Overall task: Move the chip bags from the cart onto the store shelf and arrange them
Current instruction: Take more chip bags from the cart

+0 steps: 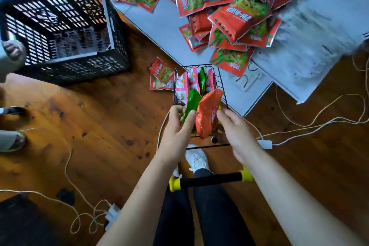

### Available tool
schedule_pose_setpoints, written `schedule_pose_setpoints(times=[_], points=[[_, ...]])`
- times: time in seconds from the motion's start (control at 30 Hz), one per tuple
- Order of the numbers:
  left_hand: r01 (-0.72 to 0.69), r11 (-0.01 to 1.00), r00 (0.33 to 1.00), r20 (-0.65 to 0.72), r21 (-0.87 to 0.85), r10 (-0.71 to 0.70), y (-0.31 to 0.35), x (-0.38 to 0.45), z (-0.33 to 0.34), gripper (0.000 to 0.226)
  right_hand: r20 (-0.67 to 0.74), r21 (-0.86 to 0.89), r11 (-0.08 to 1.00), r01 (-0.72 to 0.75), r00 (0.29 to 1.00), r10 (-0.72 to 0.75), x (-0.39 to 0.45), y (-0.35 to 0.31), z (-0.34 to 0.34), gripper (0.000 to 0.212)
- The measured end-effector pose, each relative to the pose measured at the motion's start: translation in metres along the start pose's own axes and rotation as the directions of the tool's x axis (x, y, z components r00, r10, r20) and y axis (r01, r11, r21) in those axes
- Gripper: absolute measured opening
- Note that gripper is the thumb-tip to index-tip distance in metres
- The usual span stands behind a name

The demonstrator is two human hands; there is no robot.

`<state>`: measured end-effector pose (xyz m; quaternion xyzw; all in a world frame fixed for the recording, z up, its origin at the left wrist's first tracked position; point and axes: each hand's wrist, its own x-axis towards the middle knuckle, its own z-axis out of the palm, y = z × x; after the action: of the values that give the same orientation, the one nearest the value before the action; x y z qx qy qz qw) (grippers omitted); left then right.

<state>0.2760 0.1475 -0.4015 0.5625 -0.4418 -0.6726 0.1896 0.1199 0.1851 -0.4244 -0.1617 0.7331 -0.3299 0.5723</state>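
Observation:
A small black wire cart stands on the wood floor below me, holding pink, green and orange chip bags upright. My left hand grips a green chip bag at the cart's near end. My right hand holds an orange chip bag beside it, fingers on its right edge. Ahead lies the white shelf board with a loose heap of red chip bags on it.
Two red bags lie on the floor left of the cart. Another person's hand holds a black plastic crate at the left. Cables trail over the floor. The cart's black and yellow handle crosses above my legs.

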Motion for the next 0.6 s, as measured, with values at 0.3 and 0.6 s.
schedule_pose_setpoints(times=[0.3, 0.6], points=[[-0.331, 0.933, 0.918, 0.277, 0.139, 0.284, 0.217, -0.153, 0.031, 0.090, -0.211, 0.145, 0.971, 0.191, 0.965, -0.158, -0.192, -0.143, -0.076, 0.041], [-0.440, 0.895, 0.886, 0.202, 0.077, 0.418, 0.313, -0.255, 0.172, 0.053, -0.399, -0.224, 0.856, 0.466, 0.758, -0.516, -0.341, -0.174, -0.214, 0.035]])
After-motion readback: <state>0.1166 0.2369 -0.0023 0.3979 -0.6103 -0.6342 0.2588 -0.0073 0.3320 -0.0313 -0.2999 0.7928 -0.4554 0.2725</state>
